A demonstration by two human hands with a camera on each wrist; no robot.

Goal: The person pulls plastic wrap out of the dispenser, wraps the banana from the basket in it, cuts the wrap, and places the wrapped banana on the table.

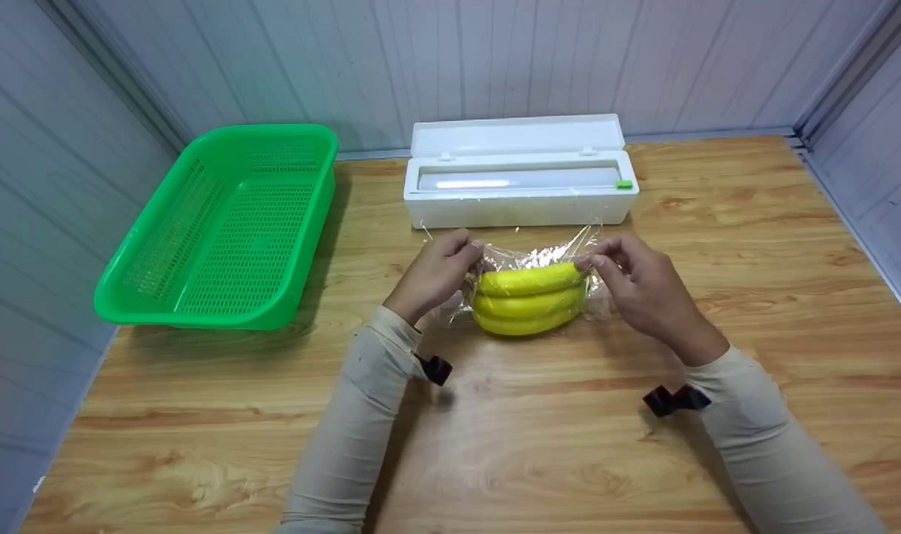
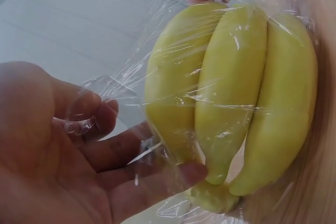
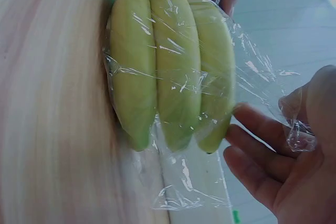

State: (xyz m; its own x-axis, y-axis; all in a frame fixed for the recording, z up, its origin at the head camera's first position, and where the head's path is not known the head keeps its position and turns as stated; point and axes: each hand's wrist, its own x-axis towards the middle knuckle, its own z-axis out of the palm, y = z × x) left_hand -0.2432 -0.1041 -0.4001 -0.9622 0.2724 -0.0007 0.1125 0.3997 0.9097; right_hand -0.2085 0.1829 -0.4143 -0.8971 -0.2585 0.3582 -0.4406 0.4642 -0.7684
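A bunch of three yellow bananas lies on the table under clear plastic wrap. At its left end my left hand pinches an edge of the film between thumb and forefinger. My right hand pinches the film at the other end. In the left wrist view, the other left fingers reach to the stem end of the bananas. The right wrist view has the right fingertips touching or very near the banana tips, and a loose flap of plastic wrap extends past them.
Behind the bananas stands a white cling film box, lid raised, with a roll inside and a green slider on its edge. A green plastic basket is at the left. Panel walls enclose the wooden table.
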